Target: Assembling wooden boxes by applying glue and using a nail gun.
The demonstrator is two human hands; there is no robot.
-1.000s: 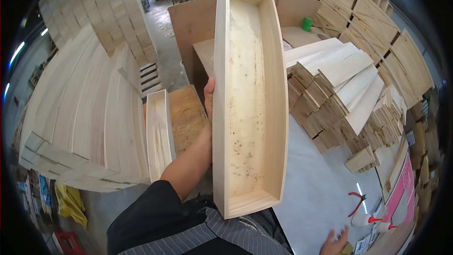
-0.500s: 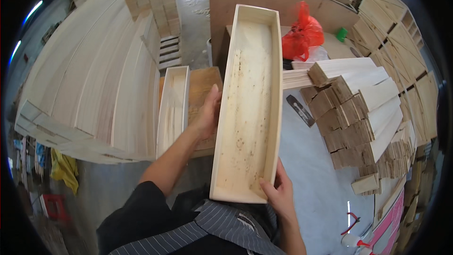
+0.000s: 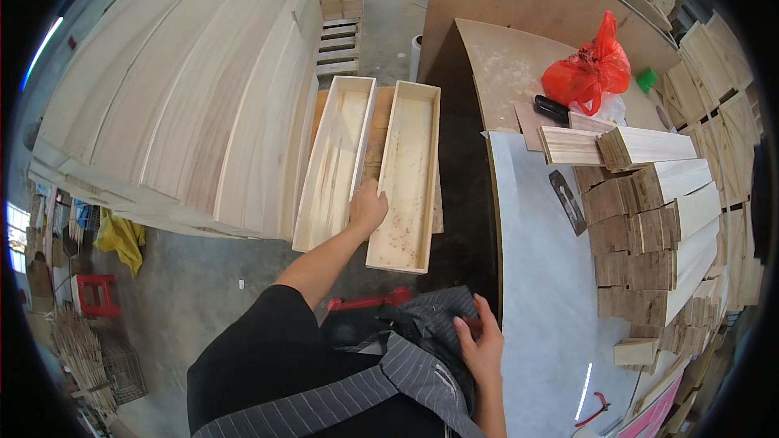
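Observation:
A long, shallow, open wooden box with brown specks on its inner floor lies lengthwise in front of me. My left hand is closed on its left side wall. Just left of it, beside my hand, is a second long wooden box with a similar open top. Both rest over a brown wooden surface, mostly covered by them. My right hand is off the boxes, close to my striped apron, its thumb and fingers apart with nothing between them.
A tall stack of pale boards stands to the left. At right, a worktable carries piled wooden pieces, a dark-handled tool, red-handled pliers and a red plastic bag. A red stool stands far left.
The speckled box has gone from between both my hands down beside the other box. My right hand has let go of it and drawn back; the left stays on its side.

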